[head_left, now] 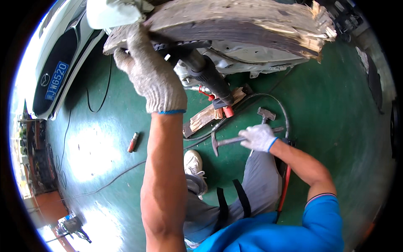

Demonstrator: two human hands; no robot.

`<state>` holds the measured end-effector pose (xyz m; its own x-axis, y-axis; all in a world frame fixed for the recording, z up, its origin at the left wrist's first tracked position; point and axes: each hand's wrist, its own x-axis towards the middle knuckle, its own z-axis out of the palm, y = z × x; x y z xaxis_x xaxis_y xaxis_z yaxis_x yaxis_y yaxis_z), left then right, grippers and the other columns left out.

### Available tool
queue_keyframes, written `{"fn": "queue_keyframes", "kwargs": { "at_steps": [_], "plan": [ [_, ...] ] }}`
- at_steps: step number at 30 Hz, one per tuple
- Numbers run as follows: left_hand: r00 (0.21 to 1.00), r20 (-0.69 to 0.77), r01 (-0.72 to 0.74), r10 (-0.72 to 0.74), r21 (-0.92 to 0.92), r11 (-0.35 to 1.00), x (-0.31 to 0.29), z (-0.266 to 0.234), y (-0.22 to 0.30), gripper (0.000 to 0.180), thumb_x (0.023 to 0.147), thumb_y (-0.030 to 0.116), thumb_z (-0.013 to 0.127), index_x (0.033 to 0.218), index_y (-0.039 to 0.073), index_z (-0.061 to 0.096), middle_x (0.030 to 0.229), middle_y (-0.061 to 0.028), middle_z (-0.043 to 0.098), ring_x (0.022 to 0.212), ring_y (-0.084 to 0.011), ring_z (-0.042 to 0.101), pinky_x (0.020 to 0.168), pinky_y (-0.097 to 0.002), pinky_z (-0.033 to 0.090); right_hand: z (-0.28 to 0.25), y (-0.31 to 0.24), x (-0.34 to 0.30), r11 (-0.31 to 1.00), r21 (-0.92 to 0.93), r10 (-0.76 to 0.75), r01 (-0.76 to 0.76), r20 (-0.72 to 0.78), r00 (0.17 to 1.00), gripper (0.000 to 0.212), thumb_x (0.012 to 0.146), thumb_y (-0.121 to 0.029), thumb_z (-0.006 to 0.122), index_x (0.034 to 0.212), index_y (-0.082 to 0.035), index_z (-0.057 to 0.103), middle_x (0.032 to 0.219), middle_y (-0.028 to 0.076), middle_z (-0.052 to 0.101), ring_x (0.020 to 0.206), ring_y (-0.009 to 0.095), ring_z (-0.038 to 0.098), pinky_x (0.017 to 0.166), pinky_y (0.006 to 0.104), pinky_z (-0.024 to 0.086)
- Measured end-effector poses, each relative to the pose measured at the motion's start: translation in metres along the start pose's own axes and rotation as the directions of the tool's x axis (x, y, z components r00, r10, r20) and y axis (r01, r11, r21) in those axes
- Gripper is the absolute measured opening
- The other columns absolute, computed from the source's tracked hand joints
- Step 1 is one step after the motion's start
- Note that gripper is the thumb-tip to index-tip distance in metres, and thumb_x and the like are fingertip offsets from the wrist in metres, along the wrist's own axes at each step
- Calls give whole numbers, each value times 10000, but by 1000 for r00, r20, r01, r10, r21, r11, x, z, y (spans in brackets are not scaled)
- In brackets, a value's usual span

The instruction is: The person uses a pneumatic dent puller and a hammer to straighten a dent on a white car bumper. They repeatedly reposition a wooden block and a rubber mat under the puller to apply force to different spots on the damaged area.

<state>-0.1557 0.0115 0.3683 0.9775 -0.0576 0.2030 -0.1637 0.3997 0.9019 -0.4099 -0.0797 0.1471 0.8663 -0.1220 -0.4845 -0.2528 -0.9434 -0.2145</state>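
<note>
My left hand (153, 73), in a knitted white glove, reaches up and grips the left end of a thick, weathered wooden beam (218, 23) with a splintered right end. Under the beam, a black hydraulic ram (210, 77) slants down to a shorter broken wood block (205, 119) on the floor. My right hand (257, 137), also gloved, is closed around a hammer (226, 142), its narrow head pointing left. Just beyond that hand is a second hammer (266, 114) with a blocky steel head; its lower handle is partly hidden.
A white car (58, 63) stands at the left. White dented bodywork (247, 54) lies behind the beam. A hose (285, 113) curves on the green floor (336, 147), where a red-and-silver canister (133, 142) lies. A red bar (284, 189) is beside my right leg.
</note>
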Motion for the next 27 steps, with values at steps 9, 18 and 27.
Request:
{"fn": "queue_keyframes", "kwargs": {
  "at_steps": [9,18,27],
  "plan": [
    [999,3,-40,40,34,999,0,2,-2,710,906,542,686,1430,127,447,1347,-175,506,1043,-313,648,829,-452,607,-4,41,-30,901,251,382,-353,-74,921,334,833,-358,732,1043,-101,702,1000,162,742,970,356,721,816,467,581],
    [996,38,75,-77,50,996,-13,14,16,591,966,551,594,1376,134,513,1343,-166,568,1181,-318,628,923,-533,572,84,-89,0,-484,760,740,434,90,667,291,989,-288,717,1005,-87,506,721,24,587,519,115,541,449,291,461],
    [963,255,53,-91,152,987,-16,3,14,718,1014,638,486,1542,167,362,1456,-250,526,1220,-382,659,1004,-576,547,89,-149,103,-729,491,677,478,409,613,388,1015,-468,638,880,-131,500,610,2,527,412,124,461,388,322,408]
  ]
}}
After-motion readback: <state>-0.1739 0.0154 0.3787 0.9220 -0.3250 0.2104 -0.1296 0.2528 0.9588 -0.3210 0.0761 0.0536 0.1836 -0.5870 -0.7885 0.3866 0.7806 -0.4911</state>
